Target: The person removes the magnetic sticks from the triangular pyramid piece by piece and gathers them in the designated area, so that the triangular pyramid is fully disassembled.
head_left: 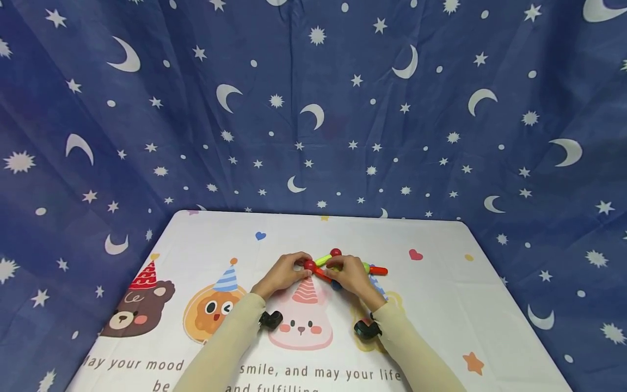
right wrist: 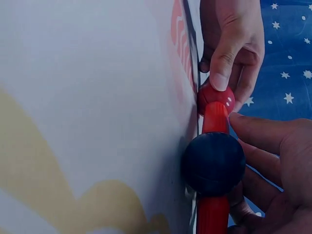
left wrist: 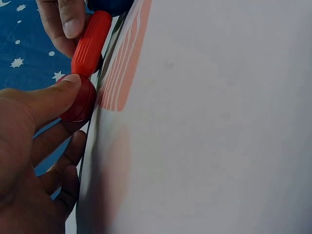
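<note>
My left hand (head_left: 286, 270) pinches a red ball (left wrist: 80, 105) of a toy frame made of coloured rods and balls. From that ball an orange-red rod (left wrist: 91, 44) runs to a dark blue ball (right wrist: 213, 164), and a yellow-green rod (head_left: 323, 260) runs to a second red ball (head_left: 335, 252). My right hand (head_left: 350, 275) holds the frame from its right side, fingers bent at the orange-red rod and behind the blue ball, partly hiding the middle. Right of it show a light green ball (head_left: 366, 267) and another orange-red rod (head_left: 379, 270).
The frame is low over a white tablecloth (head_left: 431, 305) printed with cartoon animals, hearts and lettering. A dark blue curtain (head_left: 313, 163) with moons and stars hangs behind the table's far edge. Black wrist cameras (head_left: 368, 329) are strapped to both forearms.
</note>
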{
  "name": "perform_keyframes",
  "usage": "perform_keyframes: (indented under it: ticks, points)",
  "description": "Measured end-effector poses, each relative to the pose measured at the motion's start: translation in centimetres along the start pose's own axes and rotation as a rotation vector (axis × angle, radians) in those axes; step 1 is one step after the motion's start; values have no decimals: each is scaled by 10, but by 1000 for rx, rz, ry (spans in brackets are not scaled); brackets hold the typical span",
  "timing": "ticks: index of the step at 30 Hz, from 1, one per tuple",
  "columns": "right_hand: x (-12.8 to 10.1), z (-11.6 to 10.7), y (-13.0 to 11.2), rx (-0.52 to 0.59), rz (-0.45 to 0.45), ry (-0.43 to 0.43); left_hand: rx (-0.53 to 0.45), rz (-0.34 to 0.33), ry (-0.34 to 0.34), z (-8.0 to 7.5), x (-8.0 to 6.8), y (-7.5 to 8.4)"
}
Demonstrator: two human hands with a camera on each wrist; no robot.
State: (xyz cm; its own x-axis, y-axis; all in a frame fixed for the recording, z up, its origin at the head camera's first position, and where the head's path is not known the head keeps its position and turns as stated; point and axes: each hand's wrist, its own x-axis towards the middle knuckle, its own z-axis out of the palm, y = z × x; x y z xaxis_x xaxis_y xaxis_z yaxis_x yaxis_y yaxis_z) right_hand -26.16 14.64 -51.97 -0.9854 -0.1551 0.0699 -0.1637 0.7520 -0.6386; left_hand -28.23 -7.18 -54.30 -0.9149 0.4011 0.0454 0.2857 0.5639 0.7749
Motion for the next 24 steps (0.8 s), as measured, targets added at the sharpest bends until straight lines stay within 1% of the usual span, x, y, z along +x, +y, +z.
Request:
perform_keyframes:
  ticks: [3, 9, 17, 24]
  points:
    - [3, 3, -1, -31, 4, -6, -2, 12, 3, -1, 1, -1]
    - [8, 7, -4, -49, -2, -31, 3, 38, 3, -2, 0, -2]
    - [10, 9, -6, -112, -11, -43, -11, 31, 6, -2, -1, -1]
    - [10, 11, -7, -95, -8, -47, -33, 37, 6, -2, -1, -1]
